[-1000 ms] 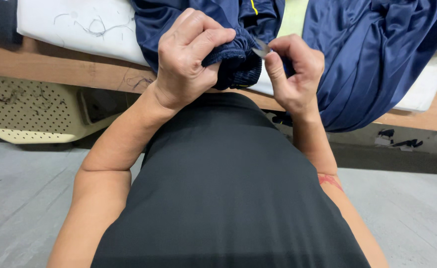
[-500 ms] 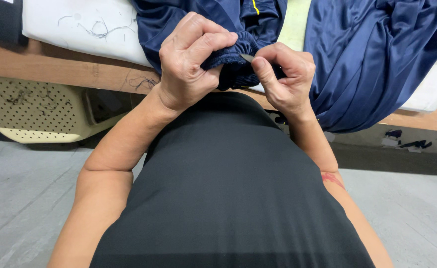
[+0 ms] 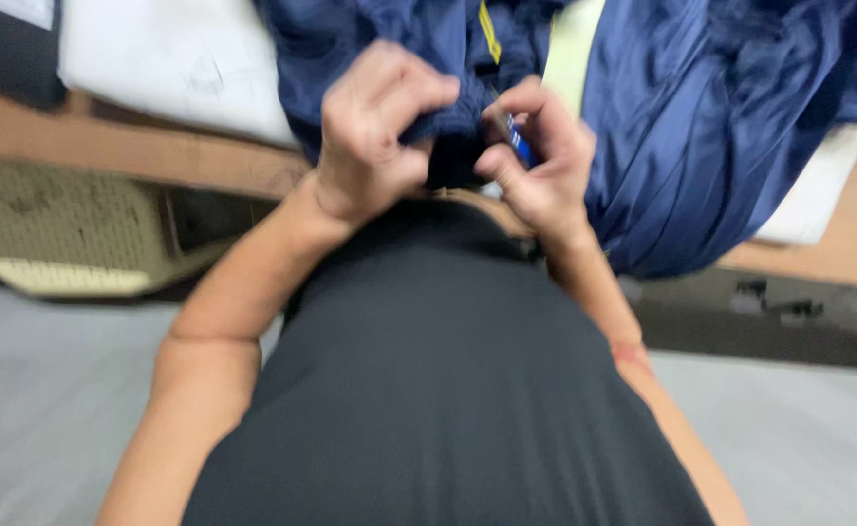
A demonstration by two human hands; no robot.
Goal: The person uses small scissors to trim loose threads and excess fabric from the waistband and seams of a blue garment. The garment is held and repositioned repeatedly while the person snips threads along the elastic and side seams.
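I note the frame is motion-blurred; fine detail is unreliable. The left hand (image 3: 375, 141) has its grip closed on a bunched fold of the navy garment (image 3: 701, 136), fingers curled over the cloth at about 12 o'clock of the view centre. The right hand (image 3: 540, 166) sits just beside it at 1 o'clock, its grip pinched on a small blue-handled tool (image 3: 511, 136) pressed against the same fold; I cannot tell what kind of tool it is. The garment lies heaped across the tabletop (image 3: 107, 151) from 12 to 2 o'clock, with a yellow-green stripe (image 3: 573, 49) running through it, and it hangs over the wooden front edge. A white padded cover (image 3: 175, 63) lies on the tabletop at 11 o'clock. Below the edge, at 9 o'clock, I see a cream perforated plastic basket (image 3: 58, 234). The floor (image 3: 39, 409) is plain grey. My dark shirt (image 3: 448, 390) fills the lower centre.
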